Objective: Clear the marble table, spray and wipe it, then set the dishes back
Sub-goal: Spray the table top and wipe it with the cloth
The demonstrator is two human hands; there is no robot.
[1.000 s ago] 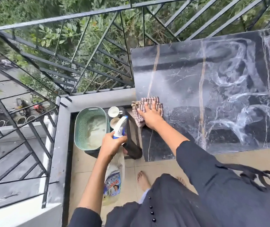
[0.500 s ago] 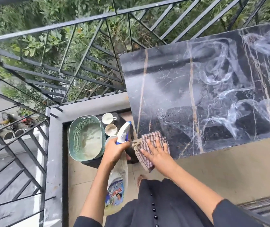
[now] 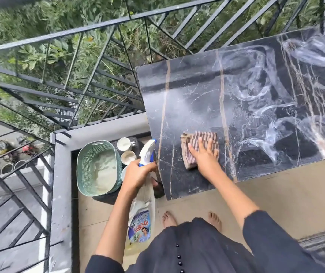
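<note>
The black marble table fills the right of the view, bare and streaked with wet smears. My right hand lies flat on a checked brown cloth near the table's front left corner. My left hand grips the neck of a spray bottle with a white and blue trigger, held just left of the table edge, hanging down. Two cups and part of another dish stand beside the table's left edge, partly hidden by the bottle.
A green woven basket sits on the floor at the balcony corner. A black metal railing and a grey kerb close the left and far sides. Beige tiles stretch before the table, my bare feet on them.
My right hand slid the cloth from the table's front left corner edge inward to the right across the marble. The left hand kept hold of the spray bottle.
</note>
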